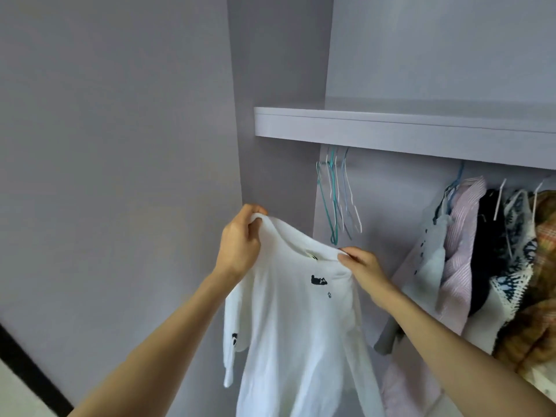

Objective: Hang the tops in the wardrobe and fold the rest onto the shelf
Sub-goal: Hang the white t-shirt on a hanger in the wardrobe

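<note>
Head view: a white long-sleeved top [301,326] is held up by its shoulders in front of the open wardrobe, below the shelf [391,130].

**Step in hand (judged):** preparing the top for a hanger. No hanger can be seen inside the garment.

**Procedure**
1. Keep the neckline level so the body of the top hangs straight and the sleeves fall free.
2. Take one of the empty hangers [338,203] bunched at the left end of the rail, just beyond the top.
3. Release one shoulder only; keep the other supported so the top does not slip down.
4. Feed the hanger through the neck opening, seat both shoulder seams, then hook it into the free gap between the empty hangers and the hung clothes [487,251] on the right.

**Caution:** the thin hangers sit tightly together and may tangle when one is pulled off.

**Hand state**
- Left hand [239,245]: fingers curled closed round a gathered fold at the top's left shoulder, which is raised higher than the other side.
- Right hand [359,267]: fingers and thumb pinching the fabric at the right side of the collar, with the hand lower and nearer the hanging rail.

**Location of garment:** in the air, carried wholly by both hands, not touching the shelf, the hangers or the hung clothes.
</note>
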The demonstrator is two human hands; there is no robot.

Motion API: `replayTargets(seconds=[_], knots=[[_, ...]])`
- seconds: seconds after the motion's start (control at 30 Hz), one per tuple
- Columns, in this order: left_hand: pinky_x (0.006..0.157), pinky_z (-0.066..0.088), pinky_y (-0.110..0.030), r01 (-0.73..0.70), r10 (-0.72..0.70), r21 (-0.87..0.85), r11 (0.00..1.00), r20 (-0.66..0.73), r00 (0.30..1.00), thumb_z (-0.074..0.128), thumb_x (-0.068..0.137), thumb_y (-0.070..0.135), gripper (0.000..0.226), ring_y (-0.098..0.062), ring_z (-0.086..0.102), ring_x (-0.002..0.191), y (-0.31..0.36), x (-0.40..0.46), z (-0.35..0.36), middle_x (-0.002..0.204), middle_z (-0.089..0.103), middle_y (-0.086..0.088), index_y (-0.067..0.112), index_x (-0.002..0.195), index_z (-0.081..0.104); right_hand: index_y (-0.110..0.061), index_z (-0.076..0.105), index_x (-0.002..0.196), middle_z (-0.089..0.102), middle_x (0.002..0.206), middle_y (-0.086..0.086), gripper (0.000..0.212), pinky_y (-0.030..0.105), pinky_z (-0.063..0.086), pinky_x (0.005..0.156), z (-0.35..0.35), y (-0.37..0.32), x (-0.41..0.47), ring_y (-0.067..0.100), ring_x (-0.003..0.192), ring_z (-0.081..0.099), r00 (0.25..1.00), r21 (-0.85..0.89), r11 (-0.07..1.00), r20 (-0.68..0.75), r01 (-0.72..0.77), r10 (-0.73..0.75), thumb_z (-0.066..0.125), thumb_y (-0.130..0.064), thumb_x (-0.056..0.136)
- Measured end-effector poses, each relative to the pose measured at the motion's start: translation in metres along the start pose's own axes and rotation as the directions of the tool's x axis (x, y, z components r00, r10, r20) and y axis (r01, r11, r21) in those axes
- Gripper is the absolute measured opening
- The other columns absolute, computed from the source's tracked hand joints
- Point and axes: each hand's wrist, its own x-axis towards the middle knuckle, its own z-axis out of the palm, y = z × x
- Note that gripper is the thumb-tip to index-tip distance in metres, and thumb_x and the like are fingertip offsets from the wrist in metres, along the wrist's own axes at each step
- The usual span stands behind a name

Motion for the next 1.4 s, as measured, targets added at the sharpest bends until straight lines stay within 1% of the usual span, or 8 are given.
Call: replayTargets(seconds=[0.13, 0.23, 0.37, 0.57, 0.8, 0.93, 1.17, 1.4], knots=[[0.055, 0.035, -0.01, -0.053, 0.055, -0.029, 0.998, 0.075, 0.996, 0.042, 0.095, 0.002, 0.028, 0.002, 0.048, 0.059, 0.003, 0.011, 0.013, 0.07, 0.054, 0.017, 0.026, 0.093, 0.055, -0.007, 0.065, 0.102, 0.06, 0.096, 0.006, 0.014, 0.023, 0.042, 0.072, -0.019, 0.006, 0.039, 0.016, 0.083, 0.055, 0.978, -0.064, 0.998, -0.208, 0.002, -0.015, 0.055, -0.005, 0.092], [0.061, 0.036, -0.007, -0.102, 0.107, -0.044, 0.994, 0.132, 0.986, 0.043, 0.096, 0.003, 0.034, 0.003, 0.051, 0.067, 0.002, 0.011, 0.024, 0.074, 0.057, 0.021, 0.035, 0.087, 0.051, -0.007, 0.062, 0.086, 0.054, 0.092, 0.013, 0.012, 0.026, 0.037, 0.074, -0.034, 0.014, 0.084, 0.021, 0.084, 0.05, 0.945, -0.262, 0.963, -0.325, -0.065, -0.025, 0.056, -0.016, 0.092], [0.064, 0.038, -0.011, -0.083, 0.078, 0.014, 0.996, 0.224, 0.971, 0.044, 0.096, 0.004, 0.031, -0.006, 0.051, 0.069, -0.009, 0.015, 0.032, 0.078, 0.062, 0.002, 0.032, 0.089, 0.054, 0.001, 0.059, 0.074, 0.058, 0.082, 0.018, 0.035, 0.03, 0.036, 0.07, -0.033, 0.02, 0.129, 0.024, 0.08, 0.051, 0.942, -0.222, 0.951, -0.304, -0.214, 0.141, 0.054, -0.027, 0.093], [0.065, 0.041, -0.018, -0.036, 0.013, 0.09, 0.995, 0.247, 0.969, 0.045, 0.095, 0.006, 0.022, -0.017, 0.055, 0.072, -0.022, 0.02, 0.026, 0.08, 0.065, -0.006, 0.021, 0.097, 0.061, -0.001, 0.071, 0.092, 0.059, 0.067, 0.01, 0.015, 0.02, 0.038, 0.047, -0.012, 0.02, 0.152, 0.022, 0.056, 0.05, 0.876, 0.039, 0.941, -0.353, -0.337, 0.329, 0.062, -0.01, 0.084], [0.057, 0.036, -0.009, 0.001, -0.031, 0.144, 0.99, 0.207, 0.978, 0.048, 0.094, 0.009, 0.021, -0.002, 0.053, 0.065, -0.029, 0.021, 0.018, 0.068, 0.057, 0.016, 0.025, 0.095, 0.061, 0.015, 0.062, 0.096, 0.051, 0.075, 0.015, 0.026, 0.034, 0.038, 0.066, -0.014, 0.009, 0.147, 0.024, 0.071, 0.045, 0.874, 0.035, 0.959, -0.405, -0.281, 0.27, 0.05, -0.007, 0.087], [0.069, 0.038, -0.025, -0.024, -0.021, 0.253, 0.967, 0.173, 0.985, 0.051, 0.093, 0.009, 0.022, -0.014, 0.046, 0.082, -0.029, 0.013, 0.02, 0.073, 0.046, 0.016, 0.023, 0.103, 0.065, 0.012, 0.063, 0.101, 0.053, 0.075, 0.014, 0.029, 0.035, 0.041, 0.066, -0.023, 0.009, 0.13, 0.025, 0.068, 0.048, 0.87, 0.025, 0.96, -0.416, -0.279, 0.264, 0.044, -0.006, 0.089], [0.072, 0.04, -0.025, 0.026, -0.076, 0.279, 0.96, 0.171, 0.982, 0.049, 0.092, 0.006, 0.024, -0.025, 0.06, 0.091, -0.03, -0.002, 0.027, 0.1, 0.069, 0.002, 0.02, 0.101, 0.066, 0.009, 0.063, 0.094, 0.048, 0.058, 0.003, 0.026, 0.025, 0.039, 0.047, -0.05, 0.014, 0.095, 0.017, 0.048, 0.043, 0.86, 0.042, 0.968, -0.45, -0.247, 0.239, 0.041, -0.004, 0.089], [0.074, 0.053, -0.036, 0.081, -0.114, 0.139, 0.987, 0.248, 0.962, 0.049, 0.092, 0.001, 0.024, -0.024, 0.064, 0.069, -0.019, -0.012, 0.038, 0.082, 0.064, 0.002, 0.018, 0.095, 0.066, -0.006, 0.06, 0.092, 0.051, 0.061, 0.006, 0.021, 0.016, 0.038, 0.033, -0.076, 0.007, 0.078, 0.015, 0.044, 0.046, 0.866, 0.071, 0.966, -0.43, -0.249, 0.255, 0.041, 0.001, 0.091]])
